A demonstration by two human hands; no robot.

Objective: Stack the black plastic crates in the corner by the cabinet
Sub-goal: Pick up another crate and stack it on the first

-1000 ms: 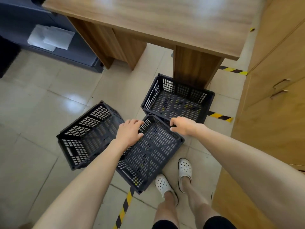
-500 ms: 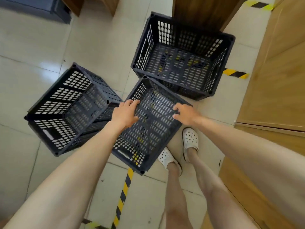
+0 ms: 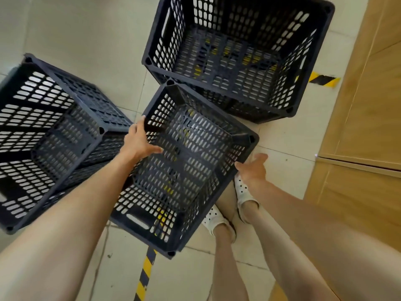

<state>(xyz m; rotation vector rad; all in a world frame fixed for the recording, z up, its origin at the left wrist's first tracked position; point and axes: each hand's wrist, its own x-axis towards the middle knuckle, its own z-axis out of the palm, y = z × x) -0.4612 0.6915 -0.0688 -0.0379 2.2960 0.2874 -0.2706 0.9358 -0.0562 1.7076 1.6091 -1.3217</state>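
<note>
A: Head view: camera has dropped closer. Left hand (image 3: pixel 138 142) still grips middle crate (image 3: pixel 186 168) rim; right hand (image 3: pixel 252 168) has slid to its outer edge, fingers curled on it.

B: Crate's on the floor (image 3: pixel 86 40), touching the far crate (image 3: pixel 236 55) beside the cabinet (image 3: pixel 364 105). Lift looks imminent.

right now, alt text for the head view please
Left hand and right hand grip opposite rims of the middle crate on the tiled floor, between a left crate and a far crate near a wooden cabinet.
</note>
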